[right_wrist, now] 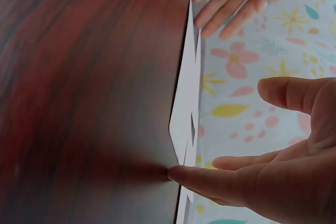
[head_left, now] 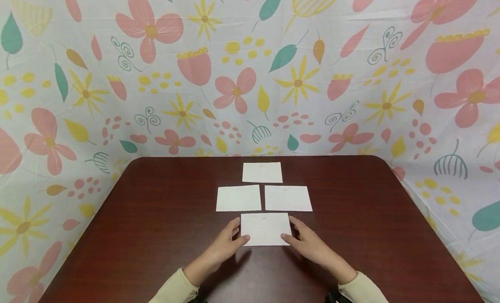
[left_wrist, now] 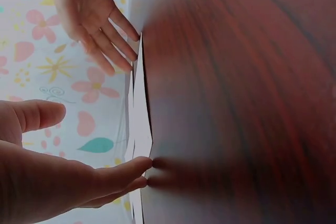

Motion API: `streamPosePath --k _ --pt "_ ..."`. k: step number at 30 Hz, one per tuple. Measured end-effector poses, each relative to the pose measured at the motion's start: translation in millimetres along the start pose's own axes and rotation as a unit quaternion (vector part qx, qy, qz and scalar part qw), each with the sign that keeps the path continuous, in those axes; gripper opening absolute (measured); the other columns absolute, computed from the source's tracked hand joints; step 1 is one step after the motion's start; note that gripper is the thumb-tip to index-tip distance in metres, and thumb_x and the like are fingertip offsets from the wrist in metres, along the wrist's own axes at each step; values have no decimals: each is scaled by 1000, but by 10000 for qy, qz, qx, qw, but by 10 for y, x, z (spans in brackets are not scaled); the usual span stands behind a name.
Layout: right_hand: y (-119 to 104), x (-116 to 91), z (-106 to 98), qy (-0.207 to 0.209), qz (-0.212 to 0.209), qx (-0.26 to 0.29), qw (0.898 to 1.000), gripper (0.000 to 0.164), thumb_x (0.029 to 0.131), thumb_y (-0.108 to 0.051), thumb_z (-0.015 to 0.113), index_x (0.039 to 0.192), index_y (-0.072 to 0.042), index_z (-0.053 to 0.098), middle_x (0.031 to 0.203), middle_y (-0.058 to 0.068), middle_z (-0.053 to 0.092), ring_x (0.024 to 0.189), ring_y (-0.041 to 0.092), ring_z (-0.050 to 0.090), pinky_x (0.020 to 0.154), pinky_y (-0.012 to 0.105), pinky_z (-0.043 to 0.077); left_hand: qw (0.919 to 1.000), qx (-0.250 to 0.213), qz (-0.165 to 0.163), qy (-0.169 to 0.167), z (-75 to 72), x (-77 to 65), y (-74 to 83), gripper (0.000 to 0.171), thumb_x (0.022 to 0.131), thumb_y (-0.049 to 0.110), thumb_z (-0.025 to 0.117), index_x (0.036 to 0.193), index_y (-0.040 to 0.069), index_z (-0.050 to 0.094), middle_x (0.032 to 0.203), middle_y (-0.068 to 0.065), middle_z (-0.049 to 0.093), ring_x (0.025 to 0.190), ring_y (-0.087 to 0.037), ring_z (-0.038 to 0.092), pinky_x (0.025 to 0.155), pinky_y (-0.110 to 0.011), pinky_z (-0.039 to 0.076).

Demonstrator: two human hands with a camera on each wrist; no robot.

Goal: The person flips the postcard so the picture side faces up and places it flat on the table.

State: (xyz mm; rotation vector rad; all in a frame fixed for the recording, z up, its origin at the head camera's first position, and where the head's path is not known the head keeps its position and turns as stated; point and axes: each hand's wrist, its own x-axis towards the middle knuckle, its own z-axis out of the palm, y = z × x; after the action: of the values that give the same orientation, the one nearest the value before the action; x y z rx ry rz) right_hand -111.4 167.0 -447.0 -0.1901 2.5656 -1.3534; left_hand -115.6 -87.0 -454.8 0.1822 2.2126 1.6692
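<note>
The nearest white card (head_left: 266, 230) lies flat on the dark wooden table, with a small mark near its far edge. At its left edge is my left hand (head_left: 225, 246), fingers fairly straight and thumb raised over the card's near corner. My right hand (head_left: 310, 246) mirrors it at the right edge. In the left wrist view the left fingertips (left_wrist: 144, 163) reach down to the table beside the card's edge, thumb held well apart. The right wrist view has the right fingertips (right_wrist: 176, 173) likewise low by the card, thumb spread away.
Beyond the nearest card, two white cards lie side by side, a left one (head_left: 238, 199) and a right one (head_left: 287, 199). A further card (head_left: 262, 172) sits near the far edge of the table (head_left: 156, 233). Flower-patterned cloth (head_left: 236, 92) hangs behind and at both sides.
</note>
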Motion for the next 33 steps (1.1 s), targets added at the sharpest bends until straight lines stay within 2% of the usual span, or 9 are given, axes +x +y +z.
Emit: streamPosePath --k 5,16,23,27,33 --pt "-18 4 54 -68 40 118 9999 68 94 -24 63 143 12 32 143 33 36 133 43 36 100 54 40 10000 -85 -12 -28 15 17 -7 70 95 15 60 146 -12 20 150 -33 24 137 -47 27 107 -58 29" --pt "-52 20 58 129 264 211 9993 63 93 -23 64 140 11 38 139 30 45 128 43 43 98 55 43 9992 -389 71 -26 26 44 -3 66 96 15 58 146 -11 23 147 -34 28 135 -47 30 104 -57 35" --pt "-20 75 35 479 484 783 9946 53 94 -17 60 136 11 44 133 29 50 121 40 51 95 50 46 9948 -966 141 286 24 141 -38 58 92 9 57 138 -15 31 136 -36 36 122 -46 43 96 -50 46" --pt "-1 100 35 598 579 1056 9909 49 94 -13 59 133 13 46 130 29 52 121 40 50 96 50 45 9920 -1152 45 519 21 187 -47 53 91 6 57 134 -16 35 130 -34 40 115 -39 48 95 -48 46" --pt "12 124 24 684 723 1501 9837 51 94 -11 58 135 14 41 131 32 49 122 41 48 96 47 46 9871 -1457 4 668 3 223 -63 47 90 1 55 130 -18 38 122 -33 43 110 -33 48 97 -46 45"
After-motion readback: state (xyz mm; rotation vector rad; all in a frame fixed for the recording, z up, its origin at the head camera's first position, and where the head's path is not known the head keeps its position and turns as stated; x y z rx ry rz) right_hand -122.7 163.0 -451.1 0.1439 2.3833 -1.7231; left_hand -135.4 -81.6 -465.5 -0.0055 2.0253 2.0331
